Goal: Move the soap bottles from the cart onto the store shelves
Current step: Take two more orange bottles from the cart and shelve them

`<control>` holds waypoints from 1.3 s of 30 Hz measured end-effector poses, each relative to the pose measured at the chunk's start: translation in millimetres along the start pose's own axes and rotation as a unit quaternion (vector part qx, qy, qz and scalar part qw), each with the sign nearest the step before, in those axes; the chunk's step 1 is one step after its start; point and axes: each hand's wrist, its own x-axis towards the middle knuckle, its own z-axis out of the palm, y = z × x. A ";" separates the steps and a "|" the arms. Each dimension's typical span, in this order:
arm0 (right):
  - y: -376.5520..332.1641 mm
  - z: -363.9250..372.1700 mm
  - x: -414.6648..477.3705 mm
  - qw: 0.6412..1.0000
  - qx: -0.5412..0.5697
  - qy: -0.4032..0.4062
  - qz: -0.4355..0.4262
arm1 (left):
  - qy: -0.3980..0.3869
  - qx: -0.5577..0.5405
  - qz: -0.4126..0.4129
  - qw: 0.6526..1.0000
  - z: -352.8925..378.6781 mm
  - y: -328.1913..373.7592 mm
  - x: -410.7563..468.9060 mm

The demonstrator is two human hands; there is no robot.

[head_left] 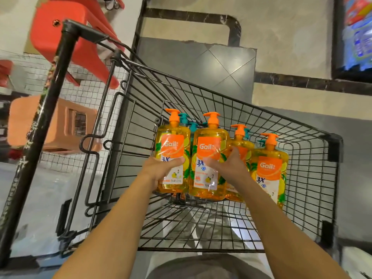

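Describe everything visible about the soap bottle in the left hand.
The soap bottle is clear plastic filled with orange-yellow liquid, topped by an orange pump. Its front carries an orange label reading "Gail" and "3X", white lower down with fruit pictures. It stands upright and sits leftmost in the row inside the black wire cart, close beside the next bottle. The left hand grips its lower left side, with the thumb across the label.
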 end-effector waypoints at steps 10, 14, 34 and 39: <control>-7.7 -52.0 -78.5 0.992 0.070 0.076 -0.069 | -0.021 -0.048 0.114 0.992 -5.9 -1.5 -49.1; -33.4 -66.6 -136.7 0.979 0.086 0.136 -0.128 | -0.046 -0.017 0.221 0.974 -9.8 35.8 -95.4; -47.6 -135.8 -506.2 0.782 0.104 0.541 -0.292 | -0.339 -0.025 0.597 0.726 59.9 116.0 -415.5; 2.4 -137.6 -596.6 0.724 0.115 0.608 -0.303 | -0.422 0.000 0.619 0.662 94.7 77.0 -490.2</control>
